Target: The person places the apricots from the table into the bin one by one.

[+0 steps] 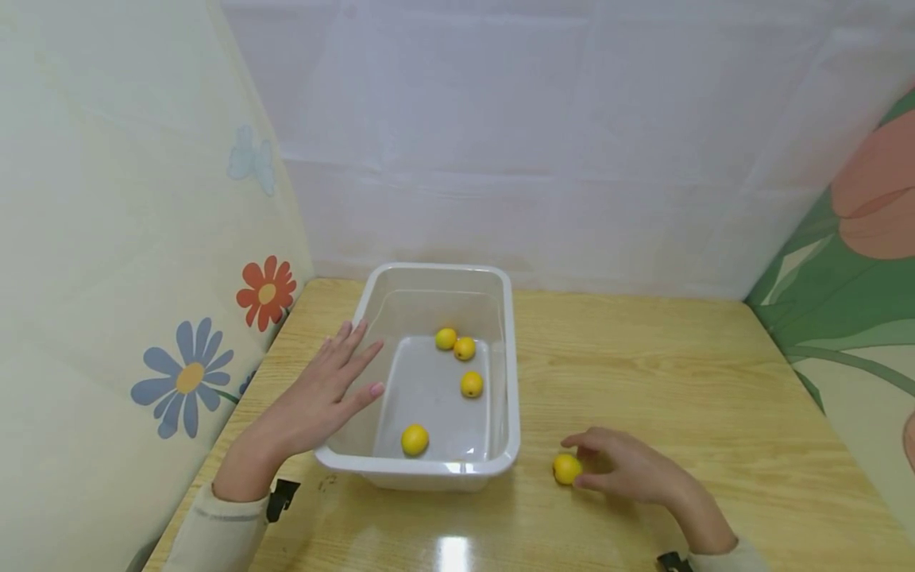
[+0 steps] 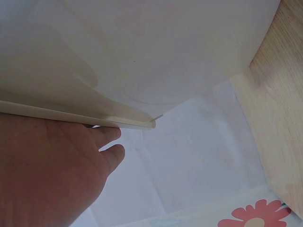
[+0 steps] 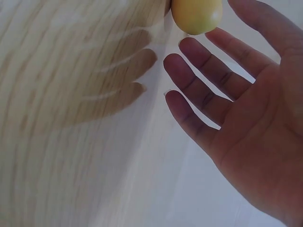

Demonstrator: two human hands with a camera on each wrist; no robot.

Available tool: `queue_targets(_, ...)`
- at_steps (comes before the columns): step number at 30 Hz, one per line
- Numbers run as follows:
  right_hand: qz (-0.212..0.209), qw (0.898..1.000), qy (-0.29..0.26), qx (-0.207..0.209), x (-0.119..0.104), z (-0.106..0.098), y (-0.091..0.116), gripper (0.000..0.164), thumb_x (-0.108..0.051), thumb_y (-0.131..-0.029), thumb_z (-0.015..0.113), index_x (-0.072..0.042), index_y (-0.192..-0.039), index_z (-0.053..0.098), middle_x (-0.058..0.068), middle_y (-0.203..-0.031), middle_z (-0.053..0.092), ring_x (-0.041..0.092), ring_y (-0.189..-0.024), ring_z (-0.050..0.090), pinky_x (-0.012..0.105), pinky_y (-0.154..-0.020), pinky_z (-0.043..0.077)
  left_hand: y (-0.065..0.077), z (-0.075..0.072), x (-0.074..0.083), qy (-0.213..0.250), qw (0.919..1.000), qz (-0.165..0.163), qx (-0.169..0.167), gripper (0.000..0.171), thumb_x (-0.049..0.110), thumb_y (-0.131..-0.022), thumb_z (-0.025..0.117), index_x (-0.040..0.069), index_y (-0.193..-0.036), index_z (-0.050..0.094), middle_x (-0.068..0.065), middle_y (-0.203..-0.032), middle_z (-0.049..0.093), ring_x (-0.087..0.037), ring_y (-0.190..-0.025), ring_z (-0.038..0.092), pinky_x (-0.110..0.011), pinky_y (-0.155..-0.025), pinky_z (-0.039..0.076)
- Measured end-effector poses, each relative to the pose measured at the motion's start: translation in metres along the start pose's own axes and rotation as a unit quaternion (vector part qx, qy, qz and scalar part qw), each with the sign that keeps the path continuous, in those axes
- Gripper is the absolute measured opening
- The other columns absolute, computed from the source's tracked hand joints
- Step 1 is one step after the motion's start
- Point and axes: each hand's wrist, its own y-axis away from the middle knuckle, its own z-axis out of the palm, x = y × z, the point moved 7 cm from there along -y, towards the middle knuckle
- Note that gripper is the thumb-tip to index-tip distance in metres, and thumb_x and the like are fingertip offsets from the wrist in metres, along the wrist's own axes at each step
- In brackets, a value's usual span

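Note:
A small yellow fruit (image 1: 567,469) with a greenish tinge lies on the wooden table, right of a pale plastic tub (image 1: 511,357). Around its right side is my right hand (image 1: 625,467), thumb and fingers spread. In the right wrist view the fruit (image 3: 196,15) sits by the fingertips, and a gap shows between it and the thumb. My left hand (image 1: 322,389), fingers extended, lies over the tub's left rim; from the left wrist, the hand (image 2: 52,165) is seen against the rim. Several similar yellow fruits (image 1: 471,384) lie on the tub's floor.
The wooden table (image 1: 643,365) extends right of the tub. A white sheet (image 1: 457,143) hangs behind it. Flower-printed cloth panels (image 1: 93,238) stand along the left and right sides.

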Motion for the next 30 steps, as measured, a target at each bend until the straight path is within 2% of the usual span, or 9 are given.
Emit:
queue_targets(24,-0.006,1.0,0.019,0.003,0.0007,0.0035,-0.0019,0.049,-0.041,-0.091,0.074,-0.011,-0.129,0.067,-0.002,-0.119,0.069,0.013,-0.105,0.064,0.043,-0.095,0.055,-0.0008,0.0005,-0.0008,-0.002,1.0,0.002,-0.001,0.068,0.049,-0.105,0.047,0.014,-0.16,0.03,-0.009,-0.171,0.006,-0.034,-0.157,-0.003,-0.057,-0.125,0.006)
queue_targets(30,-0.022,0.999,0.026,0.008,0.0003,0.0039,-0.0025,0.047,-0.04,-0.091,0.075,-0.011,-0.127,0.068,-0.002,-0.118,0.069,0.012,-0.104,0.064,0.042,-0.094,0.055,-0.0005,0.0009,-0.0012,0.002,1.0,-0.001,-0.003,0.068,0.05,-0.105,0.047,0.016,-0.161,0.029,-0.008,-0.171,0.005,-0.032,-0.157,-0.004,-0.058,-0.125,0.005)
